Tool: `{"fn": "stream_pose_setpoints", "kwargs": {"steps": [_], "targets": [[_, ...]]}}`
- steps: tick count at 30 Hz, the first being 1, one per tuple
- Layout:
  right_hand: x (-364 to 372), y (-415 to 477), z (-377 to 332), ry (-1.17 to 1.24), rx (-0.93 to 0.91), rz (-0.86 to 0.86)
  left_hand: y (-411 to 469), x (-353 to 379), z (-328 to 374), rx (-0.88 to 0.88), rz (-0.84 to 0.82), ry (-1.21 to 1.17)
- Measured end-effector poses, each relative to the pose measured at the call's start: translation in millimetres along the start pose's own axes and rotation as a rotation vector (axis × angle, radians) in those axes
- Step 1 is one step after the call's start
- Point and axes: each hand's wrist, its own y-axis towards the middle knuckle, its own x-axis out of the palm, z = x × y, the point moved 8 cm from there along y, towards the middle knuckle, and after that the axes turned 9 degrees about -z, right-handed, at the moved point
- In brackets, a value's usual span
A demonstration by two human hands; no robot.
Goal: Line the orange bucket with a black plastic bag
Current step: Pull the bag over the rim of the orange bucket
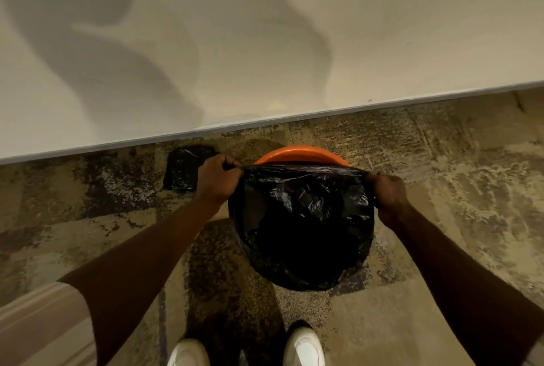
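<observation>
Stretching: black plastic bag [303, 218] pulled wide by both hands over the orange bucket [300, 153], which stands on the floor close to the wall.
Left hand: left hand [217, 178] closed in a fist, pinching the bag's mouth edge at the bucket's left side.
Right hand: right hand [390, 193] also closed, gripping the bag's edge at the right side — the film runs taut in a straight band between the two fists.
Why held so: my read is the mouth is being spread wider than the rim so it can be hooked over; pulling from opposite sides keeps the opening from collapsing.
Bag position: near side already drapes over the bucket's front and hides it; body of the bag sags dark inside. Far rim still bare orange, so the lining is partly done.
Next, likely: carry the taut edge back and down over the far rim — thin film could tear or slip off the near side if pulled too hard.
Spare item: folded black plastic bundle [185, 170] lies on the floor left of the bucket, partly behind the left hand.
Surface: mottled brown-and-tan carpet [441, 218], worn-looking pattern.
Room: plain pale wall [265, 42] with a light baseboard [382, 106], arm shadows cast on it; dim warm light.
Wearer: white shoes [304, 346] at the bottom edge, standing right over the bucket.
</observation>
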Motion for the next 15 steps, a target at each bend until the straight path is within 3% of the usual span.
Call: {"fn": "stream_pose_setpoints", "kwargs": {"steps": [7,15], "targets": [[14,15,-19,0.014,-0.012,-0.079,15,3,28,0.131,-0.023,0.099],[27,39,-27,-0.078,-0.111,-0.319,26,9,53,0.212,-0.059,0.103]]}}
